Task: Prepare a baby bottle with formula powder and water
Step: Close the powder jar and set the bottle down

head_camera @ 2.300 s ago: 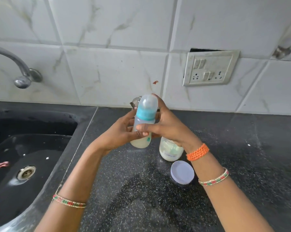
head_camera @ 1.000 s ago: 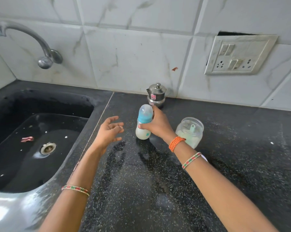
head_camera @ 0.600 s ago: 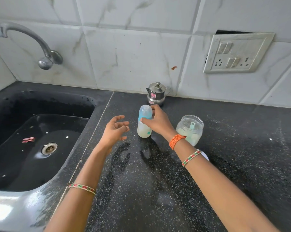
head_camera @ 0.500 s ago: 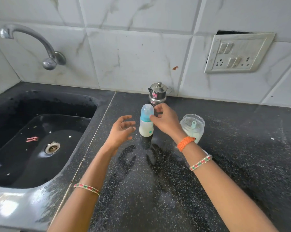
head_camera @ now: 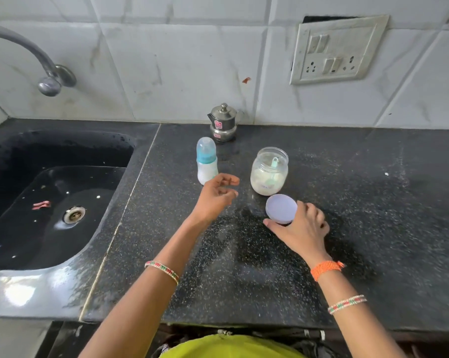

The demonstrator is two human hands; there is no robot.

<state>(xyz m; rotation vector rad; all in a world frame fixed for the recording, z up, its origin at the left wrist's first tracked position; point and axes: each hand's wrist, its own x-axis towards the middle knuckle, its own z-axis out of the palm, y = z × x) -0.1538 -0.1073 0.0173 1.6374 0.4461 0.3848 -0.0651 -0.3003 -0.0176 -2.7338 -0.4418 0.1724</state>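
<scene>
Capped baby bottle (head_camera: 206, 161) upright on the black tabletop (head_camera: 347, 228), milky liquid inside

It has a clear dome cap and a teal collar. The left hand (head_camera: 216, 200) hovers just in front of it, fingers loosely curled and holding nothing. The right hand (head_camera: 301, 229) grips the round lid (head_camera: 281, 208), near the open powder jar (head_camera: 269, 171) that stands right of the bottle

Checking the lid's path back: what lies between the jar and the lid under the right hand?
Head view: only bare countertop between the jar and the lid.
</scene>
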